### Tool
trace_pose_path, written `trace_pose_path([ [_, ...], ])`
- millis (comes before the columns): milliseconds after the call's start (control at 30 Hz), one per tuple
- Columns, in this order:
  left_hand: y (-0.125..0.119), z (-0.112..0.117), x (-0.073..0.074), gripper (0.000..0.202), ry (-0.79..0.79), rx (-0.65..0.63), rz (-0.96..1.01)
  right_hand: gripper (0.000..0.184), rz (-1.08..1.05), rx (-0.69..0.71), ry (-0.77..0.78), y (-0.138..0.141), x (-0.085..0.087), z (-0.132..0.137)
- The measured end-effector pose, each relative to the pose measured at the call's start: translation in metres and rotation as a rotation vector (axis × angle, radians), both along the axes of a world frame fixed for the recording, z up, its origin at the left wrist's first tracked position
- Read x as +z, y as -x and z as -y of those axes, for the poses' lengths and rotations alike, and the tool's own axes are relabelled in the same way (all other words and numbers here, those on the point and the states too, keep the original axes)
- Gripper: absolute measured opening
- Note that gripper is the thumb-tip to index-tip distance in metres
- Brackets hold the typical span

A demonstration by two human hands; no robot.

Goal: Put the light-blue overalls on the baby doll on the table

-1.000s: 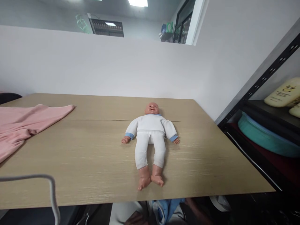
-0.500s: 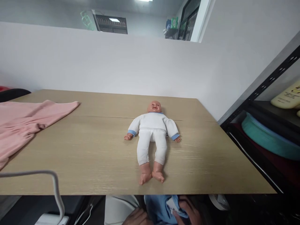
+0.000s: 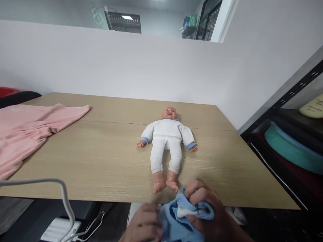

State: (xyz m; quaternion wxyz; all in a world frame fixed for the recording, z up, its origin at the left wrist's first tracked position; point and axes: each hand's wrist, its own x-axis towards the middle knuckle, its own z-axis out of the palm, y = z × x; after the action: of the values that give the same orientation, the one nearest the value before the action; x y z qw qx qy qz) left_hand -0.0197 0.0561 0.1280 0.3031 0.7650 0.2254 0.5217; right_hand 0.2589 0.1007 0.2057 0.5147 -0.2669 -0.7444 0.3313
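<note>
A baby doll [image 3: 166, 129] in a white top with blue cuffs and white trousers lies on its back on the wooden table [image 3: 106, 161], bare feet toward me. Just short of its feet, at the front edge, a bunched light-blue garment [image 3: 174, 218] with a white patch shows between my hands. My right hand [image 3: 207, 205] is closed on its upper right part, fingers curled over the fabric and thumb below. My left hand [image 3: 146, 222], somewhat blurred, has its fingers bent round the garment's left side. The garment's lower part runs out of view.
Pink cloth [image 3: 42, 124] covers the table's left end. A grey cable [image 3: 66, 198] arcs over the front left corner to a white power strip [image 3: 59, 230]. On the right, a black shelf [image 3: 302, 134] holds a teal basin [image 3: 290, 148] and a yellow bottle [image 3: 313, 106].
Both my hands have come up from below the table edge with the blue garment, to near the doll's feet. The doll stays in place, while the camera view has shifted slightly.
</note>
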Motion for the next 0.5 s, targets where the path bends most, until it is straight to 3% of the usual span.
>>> trace_pose_path([
  [33,-0.004,-0.008,0.016,0.047,0.027,0.108,0.032,0.037,-0.023,0.074,0.054,0.0,0.014,-0.006],
  [100,-0.01,-0.026,0.049,0.053,0.076,0.124,-0.017,0.026,-0.034,0.161,0.18,0.0,0.04,-0.016],
  [167,-0.015,-0.047,0.075,0.061,0.239,0.001,-0.038,0.02,-0.009,0.194,0.298,-0.001,0.06,-0.026],
  [233,-0.018,-0.067,0.093,0.07,0.404,-0.186,0.013,0.018,0.021,0.178,0.311,-0.001,0.077,-0.036],
  [333,-0.023,-0.09,0.105,0.065,0.502,-0.3,0.065,0.018,0.079,0.124,0.201,0.0,0.093,-0.05],
  [400,-0.022,-0.098,0.109,0.044,0.478,-0.246,0.018,0.017,0.099,0.107,0.165,0.001,0.097,-0.057],
  [500,-0.017,-0.101,0.113,0.026,0.38,-0.079,-0.048,0.022,0.132,0.074,0.258,0.0,0.095,-0.063],
])
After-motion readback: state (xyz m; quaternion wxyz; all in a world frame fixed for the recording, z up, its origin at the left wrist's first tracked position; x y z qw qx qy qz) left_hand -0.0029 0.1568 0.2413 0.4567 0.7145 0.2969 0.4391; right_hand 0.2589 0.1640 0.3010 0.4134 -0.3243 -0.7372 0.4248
